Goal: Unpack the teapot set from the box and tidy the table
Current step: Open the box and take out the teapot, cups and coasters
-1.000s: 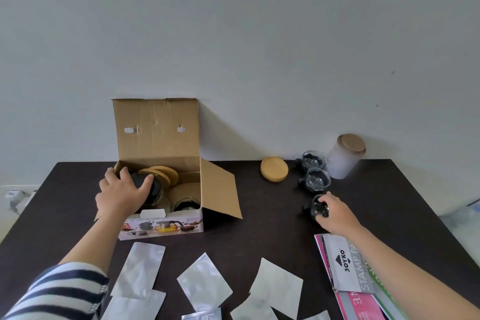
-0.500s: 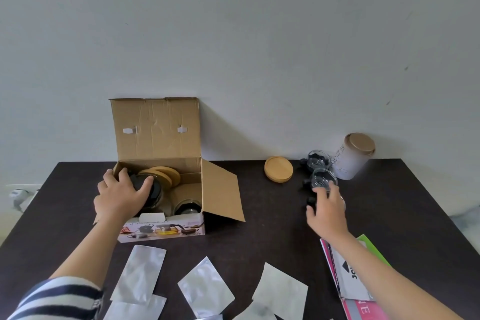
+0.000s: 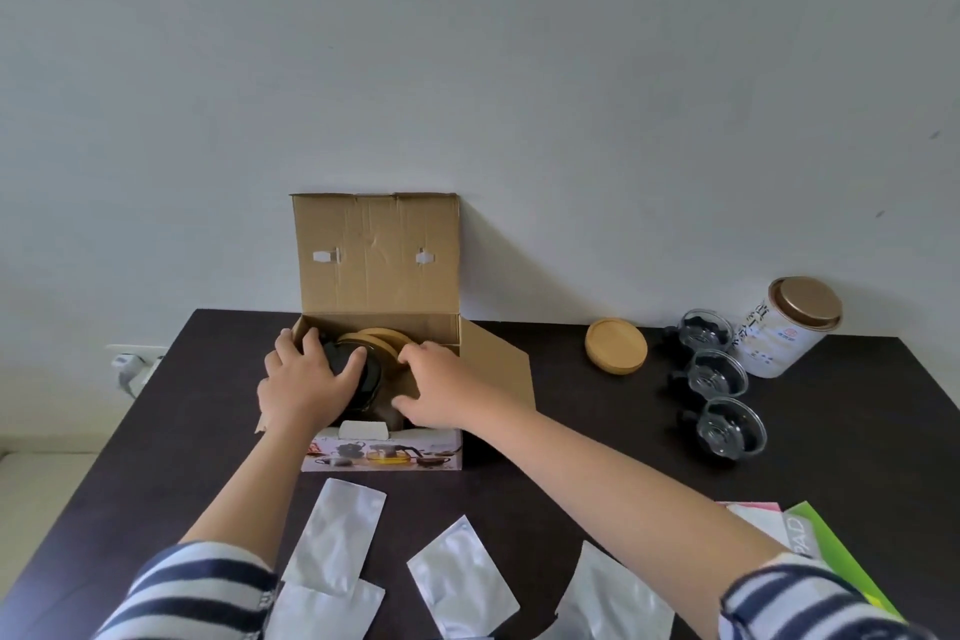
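— Plain pale wall behind, dark table [image 3: 597,437] pushed against it. Where does the box sit?

— The cardboard box [image 3: 496,369] stands toward the table's back left, its lid flap upright against the wall and a side flap splayed out to the right. Its long axis runs left to right, parallel to the table's far edge, with the printed front panel facing the person.

— And the teapot?

— The teapot [image 3: 363,374], dark and rounded, is inside the box at its left end, just in front of wooden discs that stand on edge at the back. Which way its spout points I cannot tell.

— The hands?

— Left hand [image 3: 304,387] is curled over the teapot, thumb on its right side, gripping it. Right hand [image 3: 441,390] reaches into the box's right half, fingers spread and relaxed; what they touch is hidden.

— Room to move?

— Bare table lies between the box's right flap and a wooden lid [image 3: 616,346]. Further right, three glass cups [image 3: 717,374] stand in a row running back to front, beside a tin canister [image 3: 787,327] near the wall. Silver pouches [image 3: 332,541] lie scattered along the near edge, and a green and pink pad [image 3: 826,546] sits at the near right.
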